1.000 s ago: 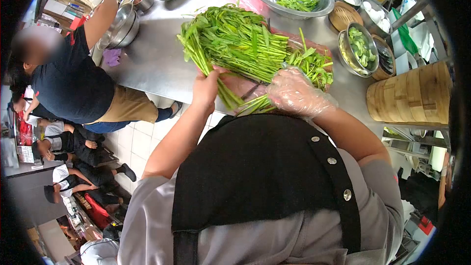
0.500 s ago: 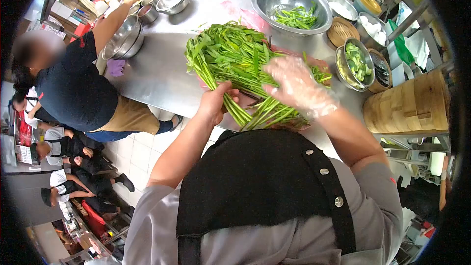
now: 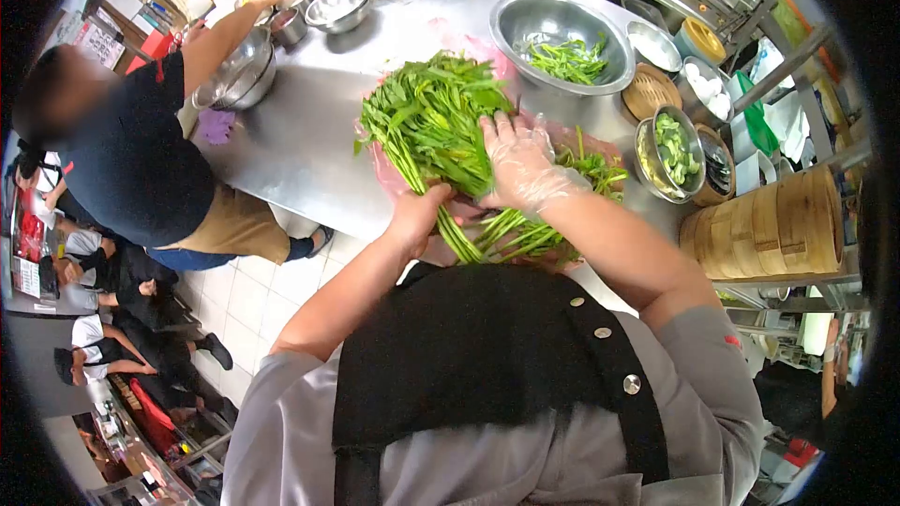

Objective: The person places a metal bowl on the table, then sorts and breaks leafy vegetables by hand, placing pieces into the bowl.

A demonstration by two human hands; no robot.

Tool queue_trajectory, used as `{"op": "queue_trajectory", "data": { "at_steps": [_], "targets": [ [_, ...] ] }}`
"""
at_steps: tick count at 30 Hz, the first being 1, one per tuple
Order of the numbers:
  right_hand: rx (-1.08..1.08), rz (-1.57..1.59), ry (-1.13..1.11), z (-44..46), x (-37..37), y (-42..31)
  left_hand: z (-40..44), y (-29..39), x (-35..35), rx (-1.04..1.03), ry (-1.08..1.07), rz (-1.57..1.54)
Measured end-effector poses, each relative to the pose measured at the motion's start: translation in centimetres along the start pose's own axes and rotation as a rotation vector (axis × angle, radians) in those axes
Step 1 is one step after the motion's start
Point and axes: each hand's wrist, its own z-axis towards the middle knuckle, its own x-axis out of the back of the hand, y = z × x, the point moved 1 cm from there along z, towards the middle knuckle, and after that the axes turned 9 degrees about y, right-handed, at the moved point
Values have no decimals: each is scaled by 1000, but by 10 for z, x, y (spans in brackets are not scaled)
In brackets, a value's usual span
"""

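A large heap of leafy green stems [image 3: 436, 112] lies on pinkish plastic on the steel table. My left hand [image 3: 420, 215], bare, is closed round stems at the near left side of the heap. My right hand [image 3: 520, 161], in a clear plastic glove, lies flat with fingers spread against the heap's right side, pressing on the leaves. More stems [image 3: 525, 230] lie below and right of my right hand, partly hidden by my forearm. Beyond the heap, a wide steel bowl [image 3: 561, 26] holds some cut greens [image 3: 570, 62].
At the right stand a bowl of sliced green vegetables [image 3: 673, 142], a bowl of white pieces [image 3: 705, 84] and a stack of bamboo steamers [image 3: 764, 230]. A co-worker [image 3: 141, 150] reaches over steel bowls [image 3: 246, 70] at the left. Small steel bowls [image 3: 337, 7] stand farther back.
My right hand has moved from the near stems up and left onto the leafy heap and has opened flat. The heap looks narrower, gathered to the left. My left hand still grips stems.
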Motion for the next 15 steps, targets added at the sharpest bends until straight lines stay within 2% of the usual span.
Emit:
{"op": "queue_trajectory", "data": {
  "at_steps": [1, 4, 9, 13, 15],
  "targets": [
    [-6, -43, 69, 2, -12, -3, 5, -5, 8, -35, -21, 24],
    [-7, 83, 92, 9, -25, 0, 5, -20, 24, -31, 31, -32],
    [79, -19, 237, 34, -16, 16, 6, -26, 31, -31, -20, 16],
    [35, -24, 155, 61, 3, 24, 6, -22, 31, -8, -15, 51],
    [17, -32, 203, 72, -15, 31, 6, -23, 32, 1, -6, 77]
  ]
}}
